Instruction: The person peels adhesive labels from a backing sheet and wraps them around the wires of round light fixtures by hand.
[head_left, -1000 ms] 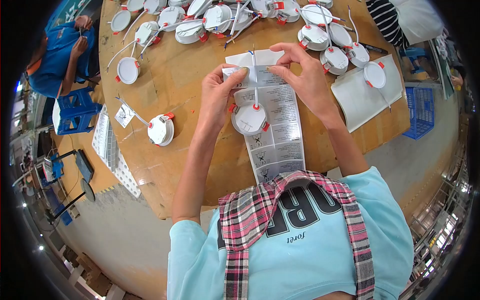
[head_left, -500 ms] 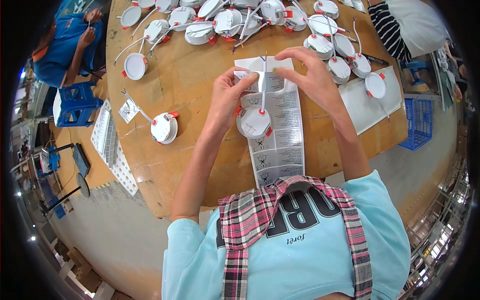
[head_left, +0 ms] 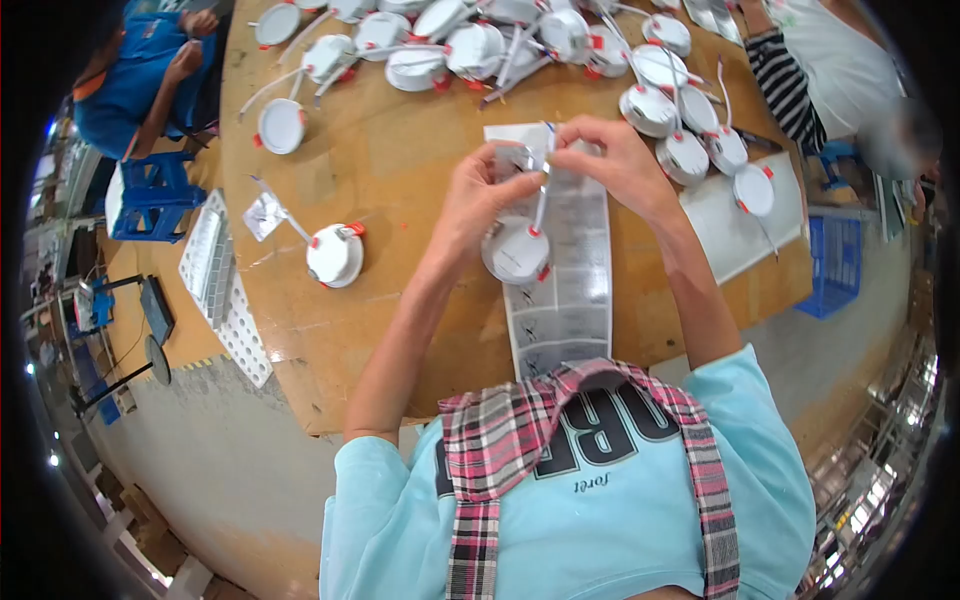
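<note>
On the brown worktable (head_left: 420, 160), at the left, lies a white lamp (head_left: 330, 258) with a silver sticker (head_left: 264, 216) at its wire. Next, your left hand (head_left: 480, 195) has thumb and fingers clamped on a silver label (head_left: 518, 155), at the cord (head_left: 541, 210) of a second lamp (head_left: 515, 252), which rests just below, partly over the long printed strip (head_left: 580, 270); your right hand (head_left: 625, 165) has thumb and forefinger close together at the same cord, but I cannot tell whether they grip it. Farther right are white sheets (head_left: 725, 240) with one more lamp (head_left: 753, 190) on them, then a blue crate (head_left: 835, 255) beyond the table edge.
</note>
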Motion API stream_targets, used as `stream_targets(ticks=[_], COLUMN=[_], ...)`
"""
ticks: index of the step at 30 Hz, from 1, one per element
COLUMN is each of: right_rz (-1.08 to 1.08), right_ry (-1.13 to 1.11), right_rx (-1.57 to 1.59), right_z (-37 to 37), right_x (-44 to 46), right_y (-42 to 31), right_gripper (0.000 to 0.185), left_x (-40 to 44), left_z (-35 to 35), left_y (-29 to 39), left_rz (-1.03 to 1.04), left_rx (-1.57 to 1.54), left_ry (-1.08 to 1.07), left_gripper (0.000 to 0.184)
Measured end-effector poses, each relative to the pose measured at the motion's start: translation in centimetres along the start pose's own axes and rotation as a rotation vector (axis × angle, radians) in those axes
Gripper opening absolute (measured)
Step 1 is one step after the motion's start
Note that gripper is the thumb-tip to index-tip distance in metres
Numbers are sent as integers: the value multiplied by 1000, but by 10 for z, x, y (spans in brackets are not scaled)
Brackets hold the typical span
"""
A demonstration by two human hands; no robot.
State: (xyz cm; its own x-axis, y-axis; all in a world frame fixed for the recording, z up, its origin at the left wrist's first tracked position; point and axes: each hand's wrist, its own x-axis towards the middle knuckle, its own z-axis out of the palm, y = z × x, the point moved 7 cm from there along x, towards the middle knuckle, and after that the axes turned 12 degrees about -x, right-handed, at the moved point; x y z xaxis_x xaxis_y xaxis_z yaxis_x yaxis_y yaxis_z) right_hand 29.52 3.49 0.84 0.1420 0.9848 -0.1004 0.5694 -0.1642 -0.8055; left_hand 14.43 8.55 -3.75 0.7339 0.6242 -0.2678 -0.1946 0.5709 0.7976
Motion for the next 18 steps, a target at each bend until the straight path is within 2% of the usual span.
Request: stream_targets(ticks=[3, 6, 9, 13, 14, 18], right_rz=[-18, -2, -8, 14, 10, 12], right_ry=[-8, -28, -30, -15, -5, 20], right_rx=[-42, 22, 100, 201, 180, 182], right_z=[-1, 1, 2, 3, 2, 3], right_x=[2, 1, -2, -6, -7, -10], right_y=[-5, -1, -1, 2, 1, 3], right_gripper=[24, 20, 17, 14, 14, 13], left_x=[2, 1, -7, -32, -43, -76], left_z=[-2, -4, -22, -36, -36, -24], left_y=[-3, 6, 15, 28, 32, 30], left_rz=[12, 69, 130, 286, 343, 402], left_rx=[20, 111, 24, 36, 136, 571], left_ry=[-4, 33, 178, 314, 367, 404], left_gripper=[43, 63, 62, 48, 41, 32])
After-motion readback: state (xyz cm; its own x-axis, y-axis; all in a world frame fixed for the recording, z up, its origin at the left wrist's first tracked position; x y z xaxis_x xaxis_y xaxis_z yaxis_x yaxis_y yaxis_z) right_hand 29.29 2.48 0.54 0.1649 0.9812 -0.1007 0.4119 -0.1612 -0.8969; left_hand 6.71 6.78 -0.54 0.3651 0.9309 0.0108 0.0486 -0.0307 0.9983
